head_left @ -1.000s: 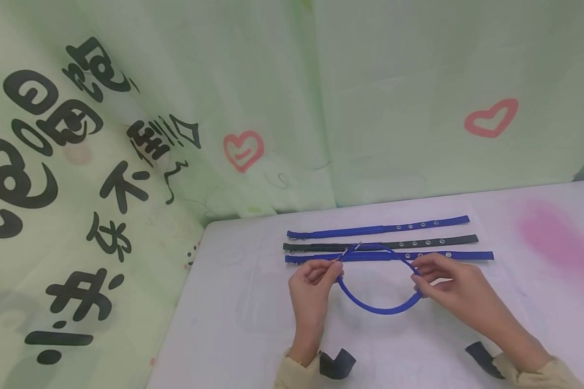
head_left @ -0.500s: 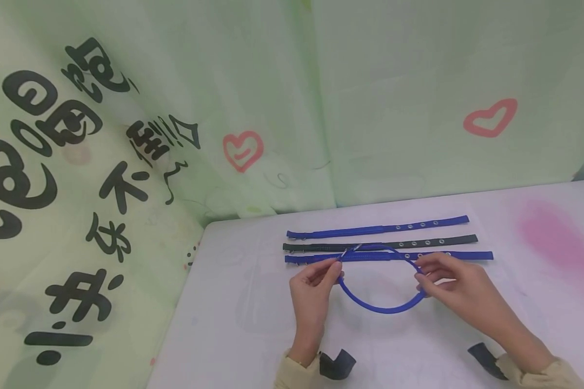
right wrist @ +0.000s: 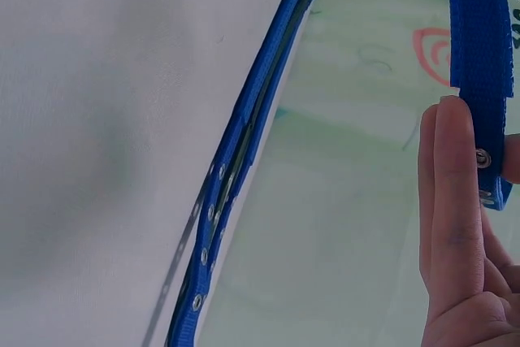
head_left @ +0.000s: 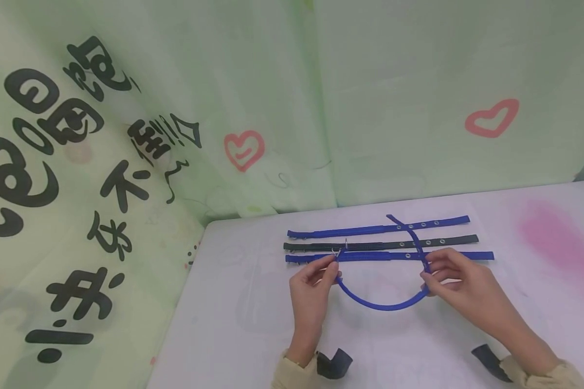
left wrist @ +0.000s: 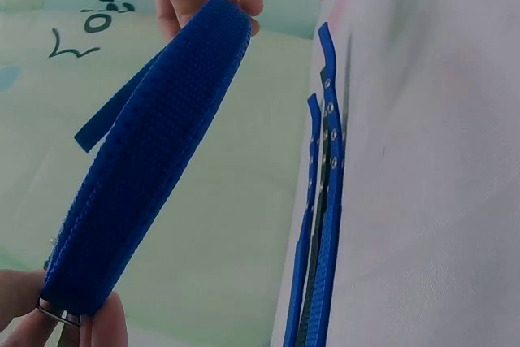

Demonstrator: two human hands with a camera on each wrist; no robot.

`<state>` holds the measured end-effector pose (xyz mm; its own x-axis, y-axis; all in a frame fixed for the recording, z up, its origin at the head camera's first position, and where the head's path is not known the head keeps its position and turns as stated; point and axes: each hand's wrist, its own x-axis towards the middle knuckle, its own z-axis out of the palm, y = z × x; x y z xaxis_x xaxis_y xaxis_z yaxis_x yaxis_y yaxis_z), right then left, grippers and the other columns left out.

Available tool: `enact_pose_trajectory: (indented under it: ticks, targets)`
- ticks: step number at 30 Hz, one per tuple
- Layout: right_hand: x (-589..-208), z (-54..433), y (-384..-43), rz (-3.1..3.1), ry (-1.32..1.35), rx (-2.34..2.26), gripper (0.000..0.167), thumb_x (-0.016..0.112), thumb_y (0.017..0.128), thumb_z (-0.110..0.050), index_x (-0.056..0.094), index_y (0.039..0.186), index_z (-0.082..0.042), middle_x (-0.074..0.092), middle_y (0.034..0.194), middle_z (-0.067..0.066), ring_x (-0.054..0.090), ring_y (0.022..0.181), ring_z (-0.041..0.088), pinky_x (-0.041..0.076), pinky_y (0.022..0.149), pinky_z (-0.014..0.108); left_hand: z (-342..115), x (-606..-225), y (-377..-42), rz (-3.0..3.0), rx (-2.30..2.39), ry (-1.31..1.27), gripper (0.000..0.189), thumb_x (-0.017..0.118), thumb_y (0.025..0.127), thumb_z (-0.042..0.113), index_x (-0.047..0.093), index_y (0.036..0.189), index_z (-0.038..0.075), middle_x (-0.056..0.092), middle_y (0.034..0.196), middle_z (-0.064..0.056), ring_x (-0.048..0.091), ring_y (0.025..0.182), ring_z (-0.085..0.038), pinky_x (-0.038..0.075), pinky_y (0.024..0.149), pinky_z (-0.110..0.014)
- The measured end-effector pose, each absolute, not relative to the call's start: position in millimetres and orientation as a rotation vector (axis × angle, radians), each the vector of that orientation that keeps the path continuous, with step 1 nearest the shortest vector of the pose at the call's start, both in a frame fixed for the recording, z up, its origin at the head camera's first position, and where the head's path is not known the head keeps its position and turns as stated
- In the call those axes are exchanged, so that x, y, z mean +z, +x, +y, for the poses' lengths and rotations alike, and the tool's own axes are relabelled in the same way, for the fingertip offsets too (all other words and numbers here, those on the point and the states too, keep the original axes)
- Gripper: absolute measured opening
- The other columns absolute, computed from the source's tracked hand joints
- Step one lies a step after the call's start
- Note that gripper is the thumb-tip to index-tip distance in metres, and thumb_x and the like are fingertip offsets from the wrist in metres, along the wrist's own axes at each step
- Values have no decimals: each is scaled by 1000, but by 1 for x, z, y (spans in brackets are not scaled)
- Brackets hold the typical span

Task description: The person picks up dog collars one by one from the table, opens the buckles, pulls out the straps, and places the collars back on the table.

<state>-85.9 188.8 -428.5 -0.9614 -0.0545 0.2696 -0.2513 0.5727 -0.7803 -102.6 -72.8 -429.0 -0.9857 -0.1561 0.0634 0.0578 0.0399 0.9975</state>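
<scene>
A blue webbing pet collar (head_left: 384, 307) hangs in a U between the two hands, above the table. My left hand (head_left: 309, 292) pinches its buckle end; the metal buckle (left wrist: 58, 314) shows at those fingertips in the left wrist view. On the other side my right hand (head_left: 459, 283) pinches the strap between thumb and fingers, near an eyelet (right wrist: 483, 158). Beyond the right fingers the collar's free end (head_left: 391, 218) sticks up and bends left, apart from the buckle.
Behind the hands, two more blue collars (head_left: 340, 232) and a dark green one (head_left: 467, 239) lie side by side on the white-covered table (head_left: 233, 313). A pale green curtain (head_left: 394, 108) with lettering and hearts hangs behind and to the left.
The held collar was a closed ring; its free end has now come away from the buckle and springs up. My right hand has shifted slightly right, while the left has hardly moved.
</scene>
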Motion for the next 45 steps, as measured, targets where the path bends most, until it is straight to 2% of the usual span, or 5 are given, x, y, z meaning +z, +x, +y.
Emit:
enact_pose_trajectory:
  ticks: [14,22,26,29,45]
  targets:
    - [-426,199,-84,-2676,181,1311,62,74,88,-6,37,137,3,65,105,20,55,82,-13,51,67,7,-75,-425,-100,-2281,-1933,-32,27,75,87,10,74,113,17,72,101,-3,72,84,-11,60,72,-24]
    - [-419,195,-85,-2637,216,1191,63,75,87,-8,39,137,5,48,128,26,53,112,43,31,86,-8,-75,-422,-99,-2274,-1927,-64,27,72,88,7,73,114,15,71,101,-4,72,83,-11,60,72,-24]
    - [-411,184,-85,-2704,230,1152,59,74,89,-15,43,136,2,48,130,23,53,114,44,53,98,33,-74,-422,-98,-2275,-1929,-66,27,72,88,6,73,113,16,71,100,-4,72,83,-11,60,72,-24]
    - [-406,171,-85,-2764,272,1171,56,72,92,-21,45,136,0,51,132,23,54,116,43,49,93,61,-73,-421,-96,-2275,-1932,-67,27,72,88,6,73,113,16,71,100,-4,72,83,-11,60,72,-24]
    - [-407,112,-87,-2931,578,1569,54,60,99,-39,48,135,-2,73,111,6,69,104,26,56,89,51,-66,-416,-91,-2218,-2004,-100,26,71,87,4,72,112,13,72,101,-6,73,87,-17,61,72,-26]
